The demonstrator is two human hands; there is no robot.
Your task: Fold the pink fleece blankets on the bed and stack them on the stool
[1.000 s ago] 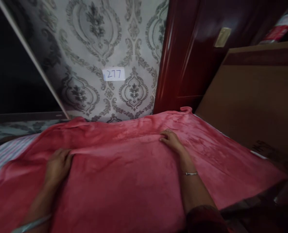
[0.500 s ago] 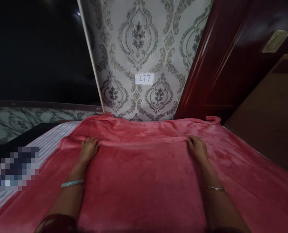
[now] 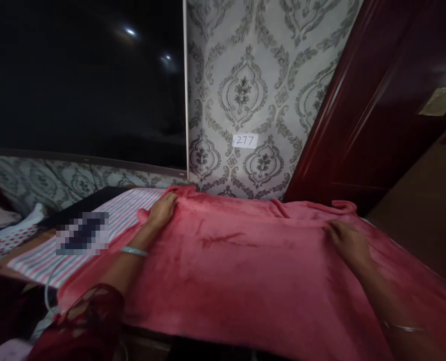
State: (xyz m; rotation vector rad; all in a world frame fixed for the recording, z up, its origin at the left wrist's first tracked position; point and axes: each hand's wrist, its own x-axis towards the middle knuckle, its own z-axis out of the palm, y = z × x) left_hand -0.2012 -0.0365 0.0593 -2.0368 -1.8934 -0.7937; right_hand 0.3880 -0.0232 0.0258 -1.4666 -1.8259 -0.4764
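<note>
Patterned wall (image 3: 253,75), hands flat on pink blanket (image 3: 245,271)

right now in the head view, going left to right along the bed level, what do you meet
striped sheet → left hand → pink blanket → right hand → brown board

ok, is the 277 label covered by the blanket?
No, the 277 label sits uncovered on the wallpaper, above the pink blanket.
</note>
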